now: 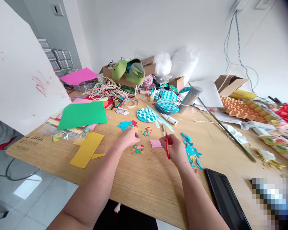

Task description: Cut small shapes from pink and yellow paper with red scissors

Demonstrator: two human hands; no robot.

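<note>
My right hand [174, 148] is closed around red-handled scissors [165, 140], whose blades point away from me. Just left of it lies a small pink paper piece [156, 143]. My left hand [130, 137] rests on the wooden table [139, 182] with its fingers curled in; whether it holds anything I cannot make out. Below it sits a small pile of multicoloured paper bits [138, 148]. A second such pile [146, 131] and a blue and red paper cut-out [127, 125] lie just beyond my hands.
Green [83, 114], yellow [87, 148] and pink [78, 76] sheets lie at left. Blue patterned discs [146, 114], a glue stick [170, 119] and a grey bottle [190, 99] sit mid-table. Blue scraps [190, 150] lie at right, a dark tablet [224, 199] at the near edge, boxes behind.
</note>
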